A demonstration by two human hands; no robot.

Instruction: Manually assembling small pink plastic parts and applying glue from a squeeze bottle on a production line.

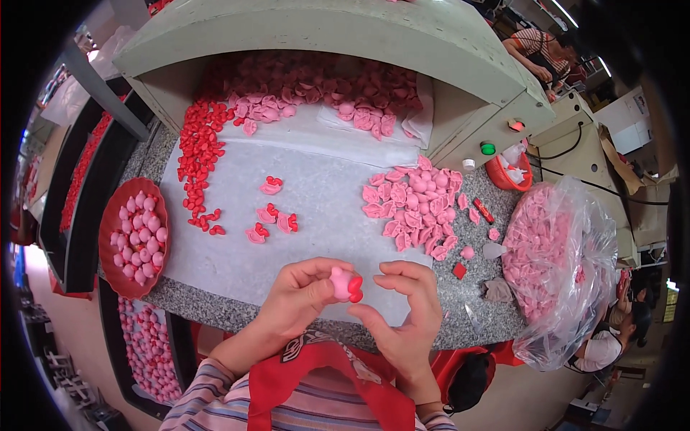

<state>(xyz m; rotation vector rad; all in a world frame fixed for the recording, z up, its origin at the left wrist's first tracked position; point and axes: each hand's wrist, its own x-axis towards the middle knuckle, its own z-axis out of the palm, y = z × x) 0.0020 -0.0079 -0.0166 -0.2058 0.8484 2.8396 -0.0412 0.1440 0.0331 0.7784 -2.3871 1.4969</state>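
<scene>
Partly covered, pink-and-red figure (pixel 341 283) pinched in left hand (pixel 293 302), right hand (pixel 408 312) spread beside it, shadowed pieces (pixel 309 73) indistinct

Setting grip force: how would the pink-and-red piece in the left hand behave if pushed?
The pink-and-red piece may roll unevenly: rounded body, protruding red parts. Probably light: the left hand merely pinches it.
</scene>
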